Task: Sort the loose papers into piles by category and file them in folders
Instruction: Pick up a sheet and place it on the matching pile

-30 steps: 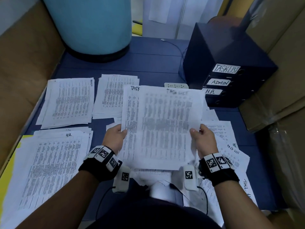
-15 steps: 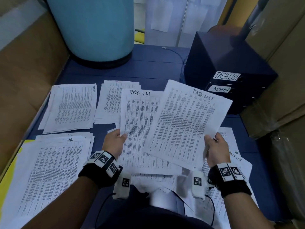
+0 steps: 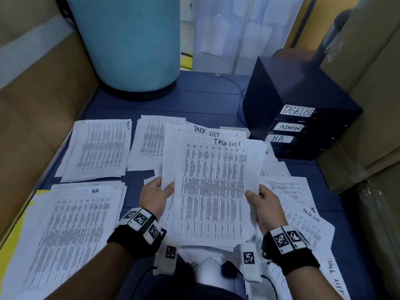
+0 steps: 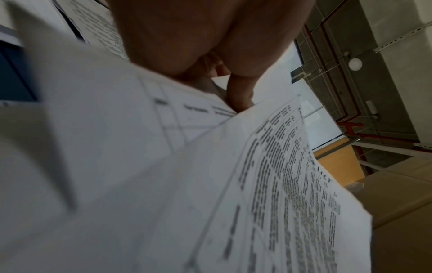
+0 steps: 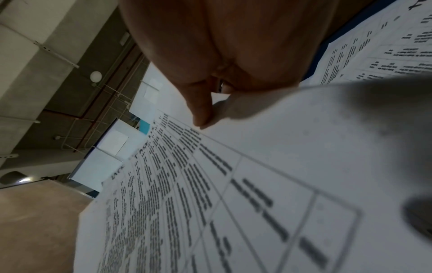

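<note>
I hold a bundle of task-list sheets [image 3: 213, 191] up in front of me, above the blue surface [image 3: 194, 100]. My left hand [image 3: 154, 197] grips the left edge, thumb on top and fingers curled beneath; in the left wrist view the thumb [image 4: 240, 94] presses down on the paper. My right hand [image 3: 263, 207] pinches the right edge of the top sheet, thumb lying over the printed table and the other fingers hidden under it. The top sheet sits slightly lower and to the right of the sheet behind it, so both handwritten "TASK LIST" headings show.

On the surface to my left lies a pile marked HR [image 3: 65, 230], with a yellow folder [image 3: 23, 217] showing beneath its left edge. Beyond it are two more piles [image 3: 97, 148], side by side, their headings too small to read. Loose sheets [image 3: 300, 215] spread out to my right, some marked "TASK LIST". At the far right stands a dark stack of binders [image 3: 300, 118] labelled TASKLIST, ADMIN and H.R. A large light-blue drum [image 3: 129, 44] stands at the far side, and cardboard [image 3: 36, 109] runs along the left.
</note>
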Motion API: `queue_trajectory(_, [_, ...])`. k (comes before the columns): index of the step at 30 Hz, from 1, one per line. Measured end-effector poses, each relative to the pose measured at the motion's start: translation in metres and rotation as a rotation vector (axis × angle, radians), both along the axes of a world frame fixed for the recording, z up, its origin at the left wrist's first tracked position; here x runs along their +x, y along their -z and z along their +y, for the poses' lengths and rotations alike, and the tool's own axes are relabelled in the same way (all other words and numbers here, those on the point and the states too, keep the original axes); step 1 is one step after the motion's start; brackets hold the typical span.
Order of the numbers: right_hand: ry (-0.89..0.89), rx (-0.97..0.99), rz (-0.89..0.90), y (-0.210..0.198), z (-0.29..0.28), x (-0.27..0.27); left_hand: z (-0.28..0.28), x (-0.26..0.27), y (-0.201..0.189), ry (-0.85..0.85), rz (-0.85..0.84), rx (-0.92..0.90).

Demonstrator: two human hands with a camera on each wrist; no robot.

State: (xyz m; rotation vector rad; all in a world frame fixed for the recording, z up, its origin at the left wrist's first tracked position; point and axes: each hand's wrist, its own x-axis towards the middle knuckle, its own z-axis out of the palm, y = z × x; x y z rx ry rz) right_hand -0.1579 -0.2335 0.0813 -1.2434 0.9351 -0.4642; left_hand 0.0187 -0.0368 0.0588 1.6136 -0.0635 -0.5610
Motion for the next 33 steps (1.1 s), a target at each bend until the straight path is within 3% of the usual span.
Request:
queue_trajectory(6, [0.161, -0.125, 0.059, 0.004, -0.014, -0.007, 0.005, -0.001, -0.003, -0.001, -0.012, 0.07])
queue_trajectory(10, [0.359, -0.05, 0.048, 0.006, -0.033, -0.023, 0.009, -0.002, -0.009, -0.008, -0.066, 0.089])
queue_trajectory(15, [0.428, 0.004, -0.024, 0.009, -0.041, -0.042, 0.011, -0.008, -0.013, 0.001, -0.081, 0.105])
queue_trajectory(21, [0.32, -0.008, 0.007, 0.007, -0.031, -0.037, 0.011, -0.011, -0.009, 0.024, -0.074, 0.11])
queue_trajectory(29, [0.009, -0.09, 0.054, 0.001, -0.002, -0.016, 0.008, -0.011, -0.007, 0.093, -0.005, 0.067])
queue_trajectory(33, [-0.035, -0.069, 0.079, 0.01, 0.007, -0.001, 0.008, -0.009, -0.009, 0.1, -0.012, 0.045])
